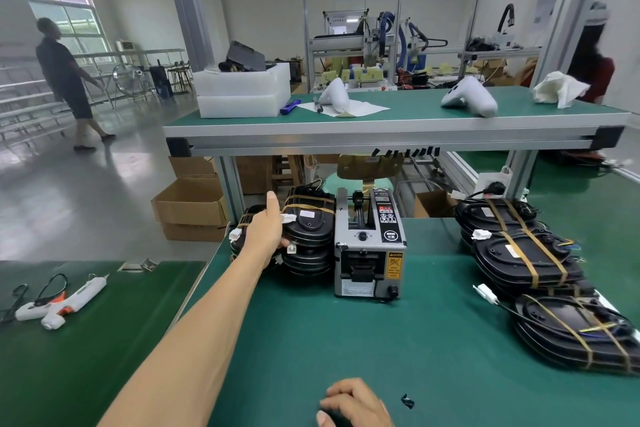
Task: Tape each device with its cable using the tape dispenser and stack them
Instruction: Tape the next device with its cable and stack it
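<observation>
Resting at the bottom edge of the frame, the right hand [353, 404] lies on the green counter [346, 340] with fingers loosely curled and holding nothing, seemingly idle while the other arm works. A small black scrap [407, 401] lies just beside it. Along the right side, a spread of black devices [526, 260] lies overlapped, each already bound to its cable with tan tape, probably waiting to be stacked. At centre stands the tape dispenser [370, 246], its outlet facing the person so strips come easily to hand. Left of it, the left hand [268, 229] reaches out, thumb raised and fingers wrapped round the edge of a taped device on the stack [310, 239], likely settling it square on the pile. Beyond, a raised shelf [381, 128] carries white housings [469, 97].
</observation>
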The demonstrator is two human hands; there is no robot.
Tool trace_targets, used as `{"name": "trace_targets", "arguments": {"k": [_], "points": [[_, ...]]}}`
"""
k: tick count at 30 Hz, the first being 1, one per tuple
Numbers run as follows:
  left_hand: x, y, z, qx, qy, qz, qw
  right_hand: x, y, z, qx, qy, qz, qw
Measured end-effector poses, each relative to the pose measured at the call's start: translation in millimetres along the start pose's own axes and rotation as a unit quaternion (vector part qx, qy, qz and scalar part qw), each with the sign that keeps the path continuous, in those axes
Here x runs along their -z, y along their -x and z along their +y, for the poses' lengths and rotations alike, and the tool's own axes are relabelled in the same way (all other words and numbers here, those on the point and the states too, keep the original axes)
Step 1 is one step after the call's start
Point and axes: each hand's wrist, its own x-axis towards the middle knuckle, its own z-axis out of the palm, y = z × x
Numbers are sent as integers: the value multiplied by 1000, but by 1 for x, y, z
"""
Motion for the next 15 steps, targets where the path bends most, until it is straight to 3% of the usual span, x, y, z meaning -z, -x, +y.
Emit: {"name": "trace_targets", "arguments": {"k": [5,11,15], "points": [[11,27,3,-106,-152,-8,983,5,0,-5,-33,-38,-3,999],[12,66,-16,-168,-108,-9,980,5,0,-14,-59,-4,-6,998],[9,109,-39,-218,-16,107,970,10,-1,-27,-92,-26,20,995]]}}
